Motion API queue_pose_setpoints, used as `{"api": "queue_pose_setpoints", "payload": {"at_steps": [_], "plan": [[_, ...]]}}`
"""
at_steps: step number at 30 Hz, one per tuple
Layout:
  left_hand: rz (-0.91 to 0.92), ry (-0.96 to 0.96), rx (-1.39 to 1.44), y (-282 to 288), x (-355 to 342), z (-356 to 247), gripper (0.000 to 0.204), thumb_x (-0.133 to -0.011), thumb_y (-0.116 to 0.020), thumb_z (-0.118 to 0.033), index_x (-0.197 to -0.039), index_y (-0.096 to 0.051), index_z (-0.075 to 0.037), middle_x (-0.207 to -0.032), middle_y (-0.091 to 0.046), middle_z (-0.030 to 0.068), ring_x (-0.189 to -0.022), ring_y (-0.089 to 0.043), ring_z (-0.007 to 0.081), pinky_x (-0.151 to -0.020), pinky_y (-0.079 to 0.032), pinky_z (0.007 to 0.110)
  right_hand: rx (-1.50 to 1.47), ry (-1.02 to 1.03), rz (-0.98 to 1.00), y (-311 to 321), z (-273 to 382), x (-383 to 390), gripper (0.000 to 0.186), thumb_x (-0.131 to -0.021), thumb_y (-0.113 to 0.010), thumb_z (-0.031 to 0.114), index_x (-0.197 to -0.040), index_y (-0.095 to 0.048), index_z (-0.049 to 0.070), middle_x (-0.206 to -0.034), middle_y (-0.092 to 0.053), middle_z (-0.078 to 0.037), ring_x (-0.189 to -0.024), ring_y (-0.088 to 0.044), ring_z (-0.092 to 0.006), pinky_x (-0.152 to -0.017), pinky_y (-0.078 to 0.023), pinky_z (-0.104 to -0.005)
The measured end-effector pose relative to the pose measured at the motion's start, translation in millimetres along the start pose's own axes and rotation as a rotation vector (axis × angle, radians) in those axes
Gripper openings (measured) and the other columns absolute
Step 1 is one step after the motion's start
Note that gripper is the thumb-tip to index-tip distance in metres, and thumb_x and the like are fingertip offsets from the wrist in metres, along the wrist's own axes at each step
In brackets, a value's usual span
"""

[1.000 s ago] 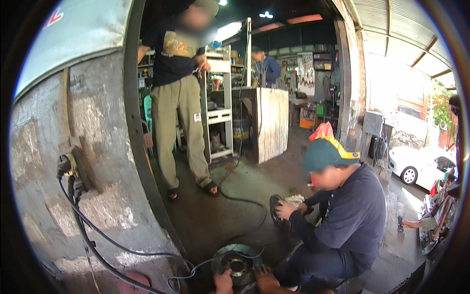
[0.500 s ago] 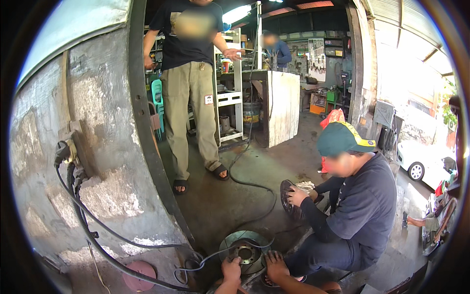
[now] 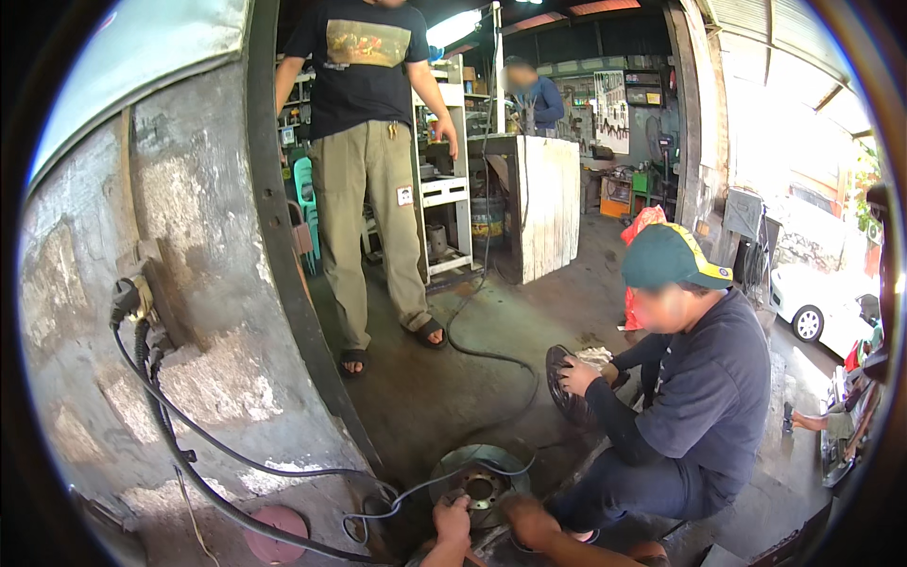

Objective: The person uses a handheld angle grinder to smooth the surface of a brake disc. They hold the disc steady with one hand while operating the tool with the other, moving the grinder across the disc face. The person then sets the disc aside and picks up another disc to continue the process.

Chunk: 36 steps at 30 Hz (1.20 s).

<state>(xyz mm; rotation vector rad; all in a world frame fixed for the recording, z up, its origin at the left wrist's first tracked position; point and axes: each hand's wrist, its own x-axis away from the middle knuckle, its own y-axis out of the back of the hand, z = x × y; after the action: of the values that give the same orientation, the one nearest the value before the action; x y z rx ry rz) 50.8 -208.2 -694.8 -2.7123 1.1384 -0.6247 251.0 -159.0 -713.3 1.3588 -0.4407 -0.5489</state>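
One brake disc [image 3: 497,490] at bottom centre, hub side up, its middle hole showing; low in the view, just ahead of the wearer's hands, what bears it hidden

Left hand [image 3: 452,520]: at the near left part of the disc, fingers curled, thumb uppermost by the hub. Whether it pinches the disc or some small piece – cannot tell. Right hand [image 3: 529,524]: at the near right edge, close to the left hand but apart from it. Blurred; spread or pressed together, cannot tell.

A thin grey cable [image 3: 416,490] loops just left of the disc and crosses before its upper face; contact not readable. A black cord [image 3: 491,352] curves over the floor beyond. On the left wall, a black plug [image 3: 124,300] with dark leads running down toward the floor; below, a reddish round plate [image 3: 275,535].

To the right of the disc sits a co-worker in a green and yellow cap [image 3: 673,257], both hands about a dark rounded part [image 3: 564,401], a pale rag [image 3: 595,355] beside it. A red plastic bag [image 3: 639,227] shows behind the cap.

Further back: a standing person in olive trousers [image 3: 364,208] and dark sandals, left of a white shelf rack [image 3: 446,195]; a third person in blue [image 3: 546,102] behind a white-panelled bench [image 3: 548,213]. Far right, outdoors – a white car [image 3: 803,298]
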Motion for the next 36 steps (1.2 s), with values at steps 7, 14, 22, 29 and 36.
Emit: {"api": "queue_pose_setpoints", "payload": {"at_steps": [7, 14, 22, 29, 36], "plan": [[-0.002, -0.079, -0.091, 1.5, 4.5, -33.8, 0.049, -0.095, -0.067, -0.012, -0.141, -0.063, 0.005, -0.135, -0.07, 0.0144, -0.119, -0.066, 0.0272, -0.104, -0.049, 0.04, 0.057, 0.177, -0.04, 2.3, 5.3, 3.0, 0.065, -0.098, -0.053, 0.015, -0.162, -0.044, 0.005, -0.167, -0.045, -0.018, -0.154, -0.044, -0.0352, -0.128, -0.033, -0.0507], [-0.108, 0.035, 0.167, 4.5, 8.0, -34.4, 0.041, -0.099, -0.065, -0.005, -0.139, -0.056, -0.009, -0.113, -0.068, 0.004, -0.094, -0.066, 0.0137, -0.081, -0.052, 0.032, 0.06, 0.304, -0.07, 8.9, 7.5, 14.7, 0.062, -0.097, -0.052, 0.012, -0.157, -0.047, 0.002, -0.162, -0.048, -0.02, -0.151, -0.044, -0.0399, -0.127, -0.034, -0.0521], [-0.079, 0.046, 0.14, 1.7, 14.6, -39.5, 0.041, -0.099, -0.064, -0.007, -0.14, -0.057, -0.009, -0.117, -0.068, 0.005, -0.099, -0.066, 0.0152, -0.092, -0.052, 0.037, 0.025, 0.111, -0.032, 8.0, 17.7, 15.7, 0.056, -0.096, -0.052, 0.012, -0.151, -0.054, 0.003, -0.16, -0.052, -0.019, -0.152, -0.045, -0.0379, -0.127, -0.034, -0.0526], [-0.074, 0.047, 0.116, 3.3, 9.0, -33.9, 0.042, -0.099, -0.064, -0.008, -0.14, -0.058, -0.008, -0.118, -0.069, 0.0035, -0.101, -0.066, 0.0153, -0.094, -0.053, 0.036, 0.179, 0.057, -0.008, 13.5, 12.5, 12.2, 0.06, -0.1, -0.051, 0.013, -0.159, -0.047, 0.004, -0.168, -0.044, -0.015, -0.153, -0.043, -0.0381, -0.128, -0.031, -0.0524], [-0.06, 0.048, 0.134, -1.0, 7.5, -33.8, 0.036, -0.099, -0.064, -0.007, -0.134, -0.061, -0.009, -0.113, -0.07, 0.0029, -0.097, -0.067, 0.014, -0.089, -0.052, 0.034, 0.16, 0.089, -0.007, 4.7, 17.5, 8.2, 0.063, -0.102, -0.05, 0.017, -0.164, -0.04, 0.005, -0.168, -0.044, -0.016, -0.156, -0.04, -0.0362, -0.131, -0.026, -0.0531]]}}
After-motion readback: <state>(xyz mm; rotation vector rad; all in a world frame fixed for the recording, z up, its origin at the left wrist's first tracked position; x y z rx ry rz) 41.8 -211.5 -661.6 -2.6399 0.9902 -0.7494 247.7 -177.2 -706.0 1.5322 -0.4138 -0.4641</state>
